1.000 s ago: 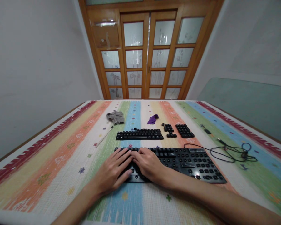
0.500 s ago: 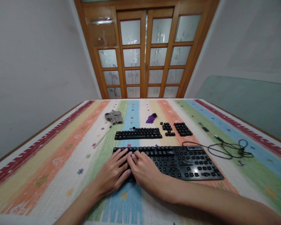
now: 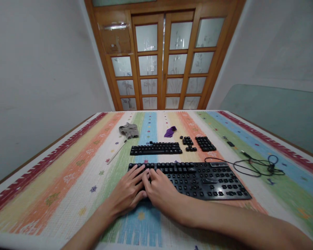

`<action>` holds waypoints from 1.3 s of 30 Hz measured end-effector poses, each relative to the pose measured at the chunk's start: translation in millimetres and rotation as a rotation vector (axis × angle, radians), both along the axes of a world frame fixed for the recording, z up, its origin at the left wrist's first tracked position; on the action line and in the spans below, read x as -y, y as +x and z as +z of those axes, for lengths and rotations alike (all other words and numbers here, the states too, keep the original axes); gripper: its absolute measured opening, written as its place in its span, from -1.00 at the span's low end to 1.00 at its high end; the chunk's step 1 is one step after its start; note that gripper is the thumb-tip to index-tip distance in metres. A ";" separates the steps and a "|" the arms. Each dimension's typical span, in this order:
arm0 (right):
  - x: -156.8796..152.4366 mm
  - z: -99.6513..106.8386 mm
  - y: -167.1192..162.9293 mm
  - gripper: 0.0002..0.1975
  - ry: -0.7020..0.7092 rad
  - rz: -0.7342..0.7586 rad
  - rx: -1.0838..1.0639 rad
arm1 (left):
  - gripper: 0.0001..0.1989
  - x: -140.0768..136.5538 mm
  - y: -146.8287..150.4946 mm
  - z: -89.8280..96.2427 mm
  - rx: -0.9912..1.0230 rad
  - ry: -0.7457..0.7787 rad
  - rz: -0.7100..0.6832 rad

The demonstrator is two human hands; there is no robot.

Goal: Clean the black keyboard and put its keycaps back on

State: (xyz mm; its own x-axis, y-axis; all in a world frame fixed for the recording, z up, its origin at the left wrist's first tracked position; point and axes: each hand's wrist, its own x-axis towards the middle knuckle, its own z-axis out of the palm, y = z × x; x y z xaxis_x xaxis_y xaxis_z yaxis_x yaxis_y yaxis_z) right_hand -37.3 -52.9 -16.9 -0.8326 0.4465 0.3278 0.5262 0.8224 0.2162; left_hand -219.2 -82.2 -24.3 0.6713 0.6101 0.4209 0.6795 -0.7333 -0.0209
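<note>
Left hand (image 3: pixel 127 189) and right hand (image 3: pixel 160 187) meet over the left end of a black keyboard (image 3: pixel 206 180)

The left hand lies palm down with its fingers stretched toward twelve o'clock, their tips on the keyboard's far left portion and the thumb pointing toward the right hand. The right hand is bent in, its fingers curled and pointing toward eleven, its narrow pinch close against the left fingers. The undersides of both hands are hidden, so I cannot tell whether either holds anything small.

From beneath the hands, the keyboard stretches toward three o'clock, flat on a striped tablecloth (image 3: pixel 73 166). Keycaps fill its far rows; much of the rest shows exposed key sockets.

Taking the hands as the dial's centre, a long block of loose keycaps (image 3: pixel 156 149) lies near the keyboard at twelve. A smaller cluster (image 3: pixel 188 141) sits between one and two, with a number-pad group (image 3: pixel 205 143) beside it at two. A black cable (image 3: pixel 272 170) loops toward three, and a small black object (image 3: pixel 230 143) rests between two and three.

A purple cloth (image 3: pixel 170 131) lies at one, a crumpled grey cloth (image 3: pixel 129 131) just past eleven, and a toothbrush (image 3: pixel 116 152) slants between ten and eleven, its dark head near the grey cloth. Wooden doors (image 3: pixel 161 62) with patterned panes stand beyond the table at twelve.
</note>
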 end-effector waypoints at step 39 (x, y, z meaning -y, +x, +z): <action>-202.5 35.6 -17.0 -0.73 -0.471 -0.316 0.027 | -0.34 6.9 -1.8 0.4 -0.025 -0.321 0.060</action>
State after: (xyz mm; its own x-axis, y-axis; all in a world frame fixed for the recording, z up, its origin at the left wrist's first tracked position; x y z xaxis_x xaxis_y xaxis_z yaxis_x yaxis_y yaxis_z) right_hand -54.3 149.6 18.7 -0.6400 0.7682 0.0134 0.7619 0.6368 -0.1187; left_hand -221.0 -89.1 -23.8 0.6380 0.7477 0.1842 0.7238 -0.6639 0.1880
